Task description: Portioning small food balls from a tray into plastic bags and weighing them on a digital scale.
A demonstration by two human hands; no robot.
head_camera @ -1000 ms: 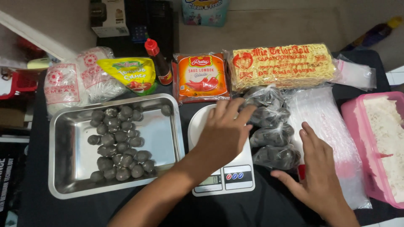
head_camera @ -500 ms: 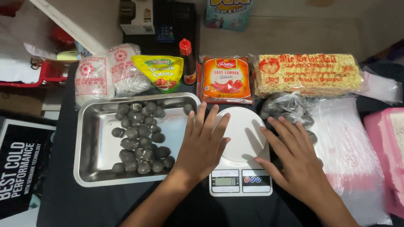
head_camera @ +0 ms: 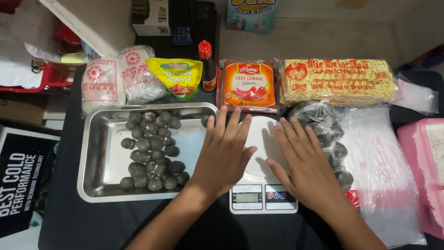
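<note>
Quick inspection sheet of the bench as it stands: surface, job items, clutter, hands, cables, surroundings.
Surface: black table top.
Job's things: white kitchen scale; steel tray of dark balls; bagged dark balls.
Clutter: sauce pouches, noodle pack, clear plastic bags, pink tub.
Grippers: left hand and right hand flat, open, over the scale's plate.
Cables: nothing seen.
Surroundings: boxes and a red basket behind.

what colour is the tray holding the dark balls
Shiny silver metal: the tray of dark balls shows best in the head view, beside the left hand.
</note>
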